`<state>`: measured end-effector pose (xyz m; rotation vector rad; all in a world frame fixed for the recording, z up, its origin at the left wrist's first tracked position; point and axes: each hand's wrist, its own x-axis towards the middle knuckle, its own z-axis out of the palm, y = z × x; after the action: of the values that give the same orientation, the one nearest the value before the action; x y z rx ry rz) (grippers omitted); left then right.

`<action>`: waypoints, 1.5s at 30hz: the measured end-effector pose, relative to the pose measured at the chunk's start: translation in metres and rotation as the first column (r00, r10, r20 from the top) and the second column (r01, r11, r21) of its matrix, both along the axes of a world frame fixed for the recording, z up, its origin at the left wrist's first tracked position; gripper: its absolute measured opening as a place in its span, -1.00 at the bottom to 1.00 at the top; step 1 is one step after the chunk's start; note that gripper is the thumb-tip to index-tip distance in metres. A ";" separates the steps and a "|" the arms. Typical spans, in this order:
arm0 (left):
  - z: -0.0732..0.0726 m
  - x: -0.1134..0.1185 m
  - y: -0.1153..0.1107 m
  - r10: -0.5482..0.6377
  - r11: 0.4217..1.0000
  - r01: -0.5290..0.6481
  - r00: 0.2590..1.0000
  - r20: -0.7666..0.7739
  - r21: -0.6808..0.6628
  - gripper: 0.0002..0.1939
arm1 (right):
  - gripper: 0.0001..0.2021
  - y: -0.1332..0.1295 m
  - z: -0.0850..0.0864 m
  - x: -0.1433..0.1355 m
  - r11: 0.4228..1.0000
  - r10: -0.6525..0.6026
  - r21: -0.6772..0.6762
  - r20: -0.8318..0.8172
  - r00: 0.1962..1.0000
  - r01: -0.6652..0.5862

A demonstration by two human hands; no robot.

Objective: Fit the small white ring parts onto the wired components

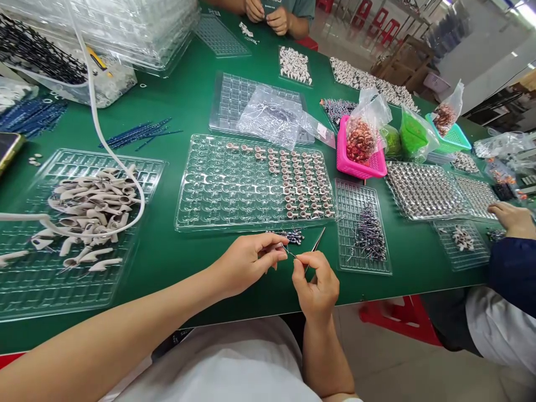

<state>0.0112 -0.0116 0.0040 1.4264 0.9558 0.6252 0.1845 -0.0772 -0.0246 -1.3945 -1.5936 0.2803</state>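
My left hand (250, 261) pinches one end of a thin wire (291, 254) between thumb and fingers; what else sits in that pinch is too small to make out. The wire's other end is between the thumb and forefinger of my right hand (317, 282). Metal tweezers (319, 237) stick up from my right hand, tips pointing away from me. Just beyond my hands lies a small pile of dark wired parts (293, 237). Behind it, a clear tray (226, 190) holds small beige, pipe-shaped pieces (307, 178) in its right-hand pockets.
Beige tubular shells (96, 195) lie heaped on a left tray, under a looping white cable (98, 125). Dark wired parts (369, 234) fill a tray at right, near a pink basket (360, 164). A co-worker's hand (513, 219) is far right; another person's hands (268, 17) are opposite.
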 end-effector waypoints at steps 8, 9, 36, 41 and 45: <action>0.002 -0.001 0.001 0.011 1.000 -0.011 1.000 0.007 -0.027 -0.76 | -0.83 -0.001 0.000 0.001 1.000 -0.002 -0.011 0.009 1.000 0.002; 0.003 -0.001 0.001 0.015 1.000 -0.015 1.000 0.003 -0.025 -0.79 | -0.83 -0.001 0.000 0.001 1.000 -0.004 -0.016 0.009 1.000 0.004; -0.014 -0.003 0.000 0.042 0.744 0.137 0.967 -0.251 0.654 -0.85 | -0.90 0.004 0.011 0.000 0.959 -0.003 -0.283 -0.082 0.997 -0.021; -0.016 -0.003 0.000 0.027 0.695 0.184 0.959 -0.281 0.695 -0.85 | -0.89 0.005 0.013 -0.001 0.946 0.003 -0.323 -0.107 0.994 -0.038; -0.015 -0.002 0.000 0.013 0.677 0.199 0.959 -0.282 0.709 -0.84 | -0.90 0.004 0.010 0.000 0.944 0.022 -0.326 -0.086 0.996 -0.049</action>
<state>0.0089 -0.0117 -0.0106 2.3243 0.8549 0.8023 0.1841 -0.0728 -0.0141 -1.5835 -1.5540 0.6413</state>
